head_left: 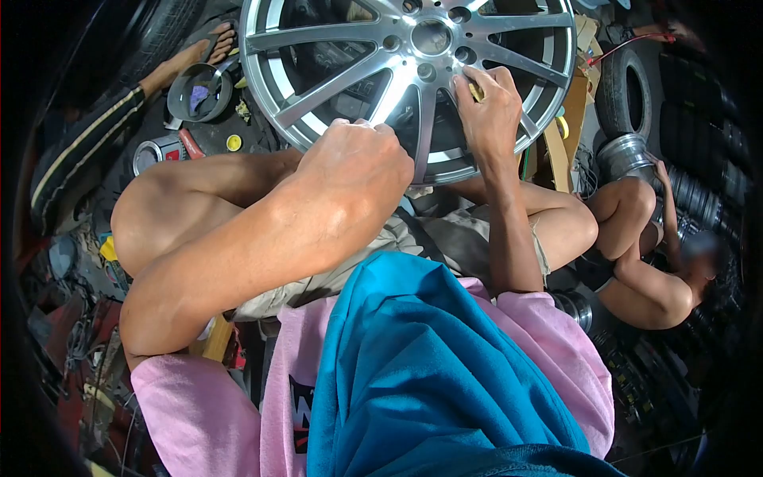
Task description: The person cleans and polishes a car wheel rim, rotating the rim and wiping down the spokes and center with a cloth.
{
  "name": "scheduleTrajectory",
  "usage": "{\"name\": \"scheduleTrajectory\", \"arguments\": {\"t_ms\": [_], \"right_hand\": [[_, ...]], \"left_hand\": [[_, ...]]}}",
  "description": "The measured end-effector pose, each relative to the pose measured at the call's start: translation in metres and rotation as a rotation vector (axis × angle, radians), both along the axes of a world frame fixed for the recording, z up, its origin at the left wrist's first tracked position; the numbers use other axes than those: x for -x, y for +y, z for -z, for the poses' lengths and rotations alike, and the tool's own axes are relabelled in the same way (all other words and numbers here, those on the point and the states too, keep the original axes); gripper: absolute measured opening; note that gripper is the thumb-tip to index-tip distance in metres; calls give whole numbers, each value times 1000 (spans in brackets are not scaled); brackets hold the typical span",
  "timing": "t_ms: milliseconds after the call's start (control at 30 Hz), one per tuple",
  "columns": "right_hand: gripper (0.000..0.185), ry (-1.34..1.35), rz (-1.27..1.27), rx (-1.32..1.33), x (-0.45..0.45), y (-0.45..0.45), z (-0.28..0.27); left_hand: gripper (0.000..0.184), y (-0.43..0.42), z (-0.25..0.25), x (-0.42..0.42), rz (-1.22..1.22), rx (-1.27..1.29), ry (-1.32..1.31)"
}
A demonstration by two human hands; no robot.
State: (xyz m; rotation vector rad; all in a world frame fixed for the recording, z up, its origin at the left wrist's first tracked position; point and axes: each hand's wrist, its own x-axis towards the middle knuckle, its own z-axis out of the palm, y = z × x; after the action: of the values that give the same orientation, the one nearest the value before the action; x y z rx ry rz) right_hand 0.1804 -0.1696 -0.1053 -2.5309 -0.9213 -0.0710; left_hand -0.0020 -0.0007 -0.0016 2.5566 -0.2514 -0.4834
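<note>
A silver multi-spoke alloy wheel (334, 33) faces me at the top of the view, with its hub hole and bolt holes showing. My left hand (354, 151) is closed in a fist in front of the wheel's lower left spokes. Its fingertips are turned away, so anything in them is hidden. Close below the hub, my right hand (489, 111) is at a lower spoke with its fingers bent together. Between thumb and fingers shows a small yellow piece (476, 91), mostly covered; its kind is unclear.
On the left are a metal pot (184, 102) with a purple cloth (199, 97), a tin can (147, 157), a yellow lid (234, 143) and another person's foot (220, 44). A tyre (625, 95), cardboard (560, 151) and a crouching person (652, 294) beside a metal rim (624, 155) are on the right.
</note>
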Motion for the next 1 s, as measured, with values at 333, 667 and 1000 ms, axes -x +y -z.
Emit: {"name": "scheduleTrajectory", "arguments": {"t_ms": [333, 667, 1000], "right_hand": [[30, 13, 6, -7, -2, 1, 0], [25, 528, 171, -357, 11, -1, -11], [23, 837, -4, -394, 46, -33, -14]], "left_hand": [[21, 0, 9, 2, -15, 62, -46], [29, 44, 5, 0, -157, 7, -420], [34, 211, -25, 49, -635, 242, -64]]}}
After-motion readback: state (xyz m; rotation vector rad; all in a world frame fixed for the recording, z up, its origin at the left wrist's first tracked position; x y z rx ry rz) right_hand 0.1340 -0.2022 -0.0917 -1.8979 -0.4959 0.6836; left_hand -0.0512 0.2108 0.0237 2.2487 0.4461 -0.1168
